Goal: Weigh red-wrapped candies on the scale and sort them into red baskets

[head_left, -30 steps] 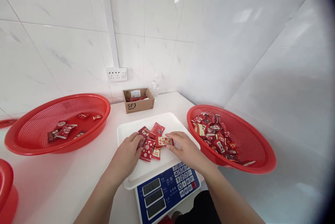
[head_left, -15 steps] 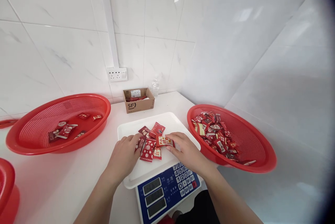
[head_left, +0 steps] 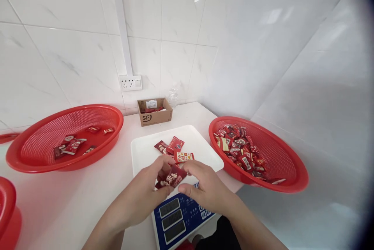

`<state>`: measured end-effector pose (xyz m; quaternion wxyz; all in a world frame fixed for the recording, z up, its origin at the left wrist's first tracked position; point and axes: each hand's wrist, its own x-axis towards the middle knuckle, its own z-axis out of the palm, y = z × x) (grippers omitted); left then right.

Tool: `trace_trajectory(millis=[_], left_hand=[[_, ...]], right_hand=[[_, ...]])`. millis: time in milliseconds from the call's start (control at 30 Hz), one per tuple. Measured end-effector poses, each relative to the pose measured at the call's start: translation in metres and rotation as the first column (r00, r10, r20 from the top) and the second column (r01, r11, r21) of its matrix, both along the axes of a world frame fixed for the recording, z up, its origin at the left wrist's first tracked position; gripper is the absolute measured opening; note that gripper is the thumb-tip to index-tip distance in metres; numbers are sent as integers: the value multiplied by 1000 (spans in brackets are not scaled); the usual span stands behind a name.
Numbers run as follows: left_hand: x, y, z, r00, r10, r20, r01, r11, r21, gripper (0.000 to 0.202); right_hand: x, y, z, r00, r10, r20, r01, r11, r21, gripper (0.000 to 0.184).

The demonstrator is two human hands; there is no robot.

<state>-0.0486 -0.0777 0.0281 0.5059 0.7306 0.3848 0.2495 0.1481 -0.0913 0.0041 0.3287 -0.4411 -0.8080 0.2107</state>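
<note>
Dark red wrapped snack packets (head_left: 172, 176) are held by my left hand (head_left: 146, 189), pinched between thumb and fingers above the scale's front; how many is unclear. At their right edge is my right hand (head_left: 206, 187), thumb and fingers apart around the corner, with fingertips close to or touching it. Behind the hands, several red packets lie on the white weighing tray, among them a cream one with flowers (head_left: 184, 157) and a plain red one (head_left: 176, 144). My hands partly cover other packets there.
The white tray (head_left: 143, 137) tops a scale with a blue panel (head_left: 187, 218). A red basket (head_left: 280, 156) full of packets stands right; another (head_left: 113, 137) with several packets stands left. Behind are a cardboard box (head_left: 156, 118) and a clear bottle (head_left: 173, 94). Another red basket (head_left: 10, 195) shows lower left.
My left hand has lifted dark red packets off the tray and brought them toward me. My right hand has left the flowered packet and moved to the held ones.
</note>
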Motion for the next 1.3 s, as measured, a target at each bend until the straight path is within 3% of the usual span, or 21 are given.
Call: trace_trajectory(millis=[267, 400, 767, 1033, 1300], left_hand=[[0, -2, 1, 982, -183, -47, 182, 983, -36, 11], [-1, 2, -1, 972, -212, -99, 212, 977, -6, 18], [3, -3, -1, 949, -256, -184, 260, 965, -2, 19], [5, -1, -4, 971, -225, -82, 228, 973, 26, 31], [7, -3, -2, 978, -209, -9, 209, 977, 41, 41]], right_hand=[[-7, -9, 2, 988, 145, 51, -148, 987, 54, 41], [-7, -12, 7, 985, 170, 18, -171, 981, 87, 39], [-7, -18, 9, 998, 55, 28, -57, 996, 65, 44], [-4, -18, 8, 997, 0, -73, 15, 978, 206, 36], [-5, -19, 10, 992, -51, -112, 65, 990, 129, 36]])
